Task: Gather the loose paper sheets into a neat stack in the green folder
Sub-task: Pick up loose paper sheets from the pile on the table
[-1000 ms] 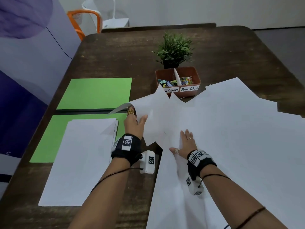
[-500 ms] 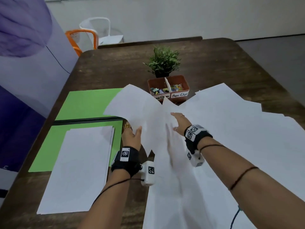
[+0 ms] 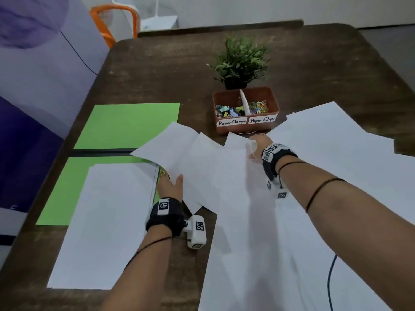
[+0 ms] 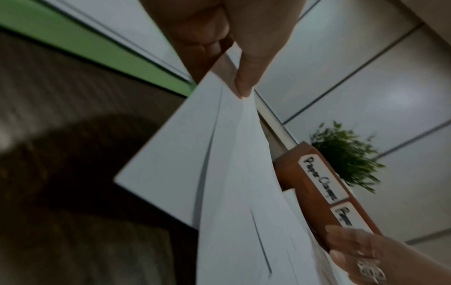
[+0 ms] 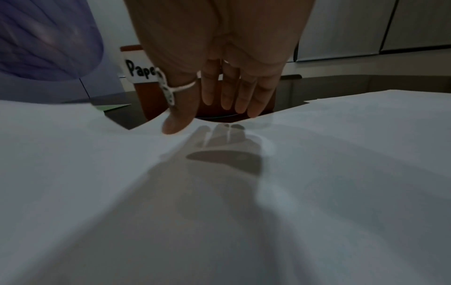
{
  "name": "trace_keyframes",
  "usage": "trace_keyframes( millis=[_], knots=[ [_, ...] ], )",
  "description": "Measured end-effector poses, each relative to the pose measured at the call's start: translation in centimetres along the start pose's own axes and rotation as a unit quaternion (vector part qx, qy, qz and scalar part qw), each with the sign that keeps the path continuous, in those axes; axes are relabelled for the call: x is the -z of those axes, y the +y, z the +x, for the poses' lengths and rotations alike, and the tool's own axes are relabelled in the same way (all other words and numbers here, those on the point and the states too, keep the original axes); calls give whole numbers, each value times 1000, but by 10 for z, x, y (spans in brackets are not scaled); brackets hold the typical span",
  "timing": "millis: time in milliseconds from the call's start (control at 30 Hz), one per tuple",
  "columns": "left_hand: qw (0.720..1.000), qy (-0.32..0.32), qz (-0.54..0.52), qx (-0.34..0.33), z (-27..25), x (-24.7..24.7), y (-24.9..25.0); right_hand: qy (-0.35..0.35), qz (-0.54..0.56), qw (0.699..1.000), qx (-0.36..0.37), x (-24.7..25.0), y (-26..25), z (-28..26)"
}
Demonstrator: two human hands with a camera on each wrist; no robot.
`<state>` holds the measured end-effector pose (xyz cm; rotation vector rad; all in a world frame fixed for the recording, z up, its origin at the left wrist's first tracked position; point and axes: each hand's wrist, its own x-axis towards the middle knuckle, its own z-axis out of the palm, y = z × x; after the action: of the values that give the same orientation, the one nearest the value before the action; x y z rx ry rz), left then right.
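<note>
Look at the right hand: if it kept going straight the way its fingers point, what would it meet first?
Most likely the brown organizer box. The right hand hovers open over the loose sheets, fingers aimed at the box's labelled front. The remaining gap is hard to judge.

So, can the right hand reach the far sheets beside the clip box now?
Probably yes: the right hand is open above the loose sheets, close to the clip box, and nothing lies on them.

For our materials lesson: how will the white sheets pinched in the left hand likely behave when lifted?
Probably floppy: the white sheets sag and curve below the left hand. Likely slippery: they fan apart at uneven angles. Likely light, since the pinch of the fingers holds several.
</note>
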<state>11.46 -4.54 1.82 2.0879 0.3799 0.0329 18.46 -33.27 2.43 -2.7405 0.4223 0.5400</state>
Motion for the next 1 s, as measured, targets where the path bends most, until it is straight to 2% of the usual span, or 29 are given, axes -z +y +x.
trace_keyframes(
  millis=[167, 333, 467, 533, 633, 833, 933, 1000],
  knots=[
    [996, 4, -41, 78, 11, -10, -19, -3, -10, 1000, 17, 4, -1, 27],
    [995, -36, 4, 93, 17, -21, -37, -35, -82, 995, 38, 6, -8, 36],
    [996, -44, 7, 82, 20, -21, -43, -42, -121, 991, 46, 14, -10, 37],
    [997, -34, -11, 70, 18, -20, -43, -48, -85, 994, 58, 14, -9, 35],
    [998, -27, -36, 38, 10, -13, -32, -44, 39, 995, 80, 13, -7, 32],
    [990, -40, -118, -64, 7, 6, 8, -65, 207, 968, 126, 33, -19, 6],
    [970, -48, -203, -125, 9, 25, 41, -2, 273, 950, 151, 56, -29, -10],
    [952, -50, -241, -182, 9, 40, 67, 42, 351, 922, 159, 75, -38, -20]
  ],
)
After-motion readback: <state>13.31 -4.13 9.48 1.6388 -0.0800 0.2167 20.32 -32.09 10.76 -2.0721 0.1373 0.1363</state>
